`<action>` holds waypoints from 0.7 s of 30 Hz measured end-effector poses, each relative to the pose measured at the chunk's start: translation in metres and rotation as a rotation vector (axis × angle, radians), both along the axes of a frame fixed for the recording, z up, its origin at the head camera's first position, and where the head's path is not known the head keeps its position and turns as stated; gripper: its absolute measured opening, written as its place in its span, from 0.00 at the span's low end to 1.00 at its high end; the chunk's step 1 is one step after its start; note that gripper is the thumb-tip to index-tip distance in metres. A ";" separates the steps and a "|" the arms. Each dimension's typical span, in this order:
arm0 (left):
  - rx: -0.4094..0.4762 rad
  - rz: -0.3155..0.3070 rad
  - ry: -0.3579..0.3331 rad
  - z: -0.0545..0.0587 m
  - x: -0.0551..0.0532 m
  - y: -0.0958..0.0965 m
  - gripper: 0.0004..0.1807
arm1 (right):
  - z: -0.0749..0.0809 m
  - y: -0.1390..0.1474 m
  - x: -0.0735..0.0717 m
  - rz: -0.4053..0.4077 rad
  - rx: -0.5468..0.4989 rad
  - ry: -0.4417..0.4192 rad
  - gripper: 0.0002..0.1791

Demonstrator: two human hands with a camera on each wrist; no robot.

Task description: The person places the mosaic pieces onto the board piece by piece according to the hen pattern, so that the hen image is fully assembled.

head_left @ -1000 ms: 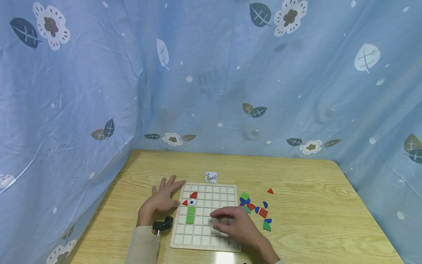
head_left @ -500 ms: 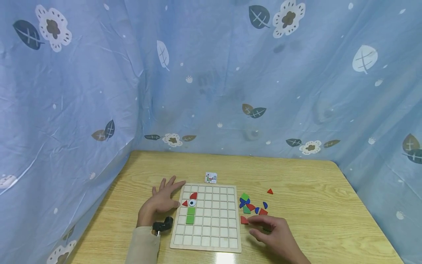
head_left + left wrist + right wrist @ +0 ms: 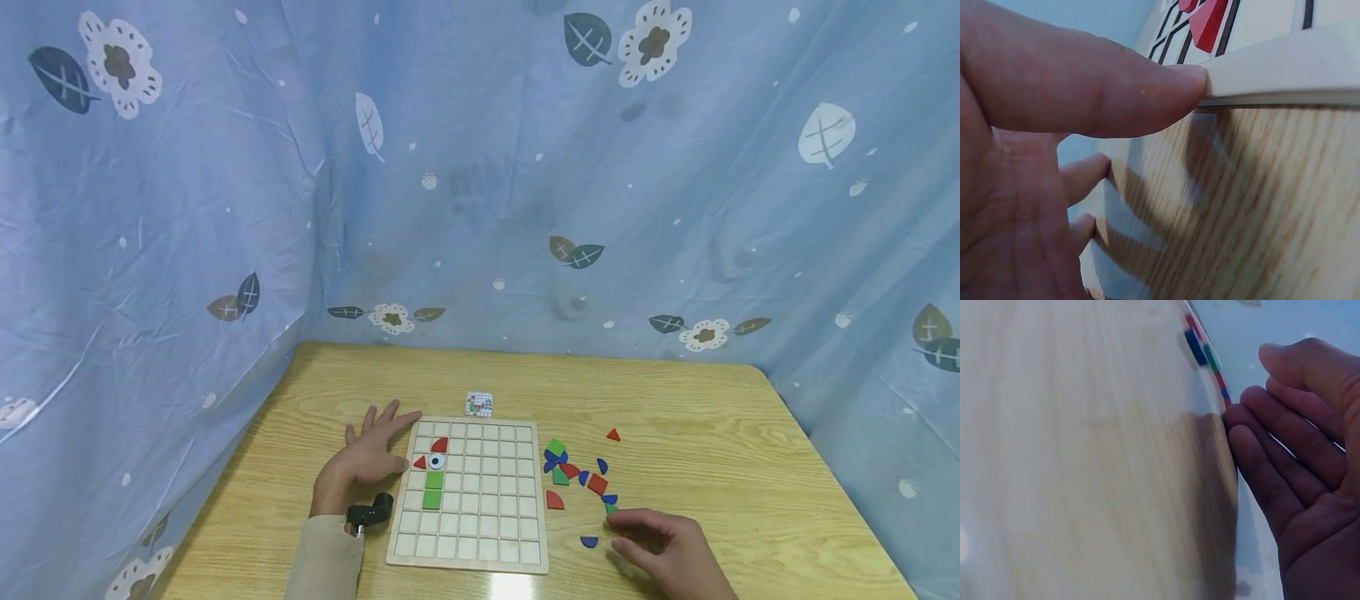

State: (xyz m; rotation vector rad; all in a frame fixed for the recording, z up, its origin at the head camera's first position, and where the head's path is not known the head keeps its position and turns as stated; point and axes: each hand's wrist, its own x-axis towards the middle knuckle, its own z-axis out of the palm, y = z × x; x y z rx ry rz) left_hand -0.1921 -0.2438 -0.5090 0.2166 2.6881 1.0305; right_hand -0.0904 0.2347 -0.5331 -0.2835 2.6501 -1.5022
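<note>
My left hand (image 3: 371,454) lies at the left side of the wooden grid board (image 3: 468,560), fingers spread, with the thumb (image 3: 1166,94) touching the board's edge. Set in the grid's left part are a red quarter-circle (image 3: 440,445), a red triangle (image 3: 420,462), a round eye piece (image 3: 437,461) and two green squares (image 3: 432,499). To the right of the board, my right hand (image 3: 667,546) has its thumb and fingers apart, with nothing seen between them. Its index fingertip partly covers a green piece (image 3: 611,508). A blue half-circle (image 3: 589,542) lies just left of its thumb.
Several loose pieces lie right of the board, among them a red quarter-circle (image 3: 555,500), a green square (image 3: 556,447), a red square (image 3: 597,484) and a red triangle (image 3: 613,435). A small pattern card (image 3: 479,404) sits beyond the board. A blue curtain (image 3: 480,167) hangs behind the table.
My right hand has moved from over the board rightward to the loose pieces. A red quarter-circle and a blue half-circle have come into view. The left hand has stayed put.
</note>
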 end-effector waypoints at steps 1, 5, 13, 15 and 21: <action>0.000 0.002 0.000 0.000 0.000 0.000 0.46 | 0.001 0.002 0.000 -0.020 0.013 -0.004 0.13; 0.003 0.001 0.004 -0.002 -0.001 -0.001 0.46 | 0.004 0.005 -0.003 -0.131 0.071 -0.033 0.12; -0.001 0.001 -0.003 -0.002 -0.001 -0.001 0.46 | 0.006 -0.002 -0.012 -0.214 0.235 0.057 0.13; 0.000 -0.002 0.001 -0.002 -0.001 -0.001 0.46 | 0.005 -0.005 -0.015 -0.217 0.242 0.085 0.13; 0.004 -0.004 -0.003 -0.002 -0.001 -0.002 0.46 | 0.004 -0.013 -0.019 -0.198 0.199 0.136 0.15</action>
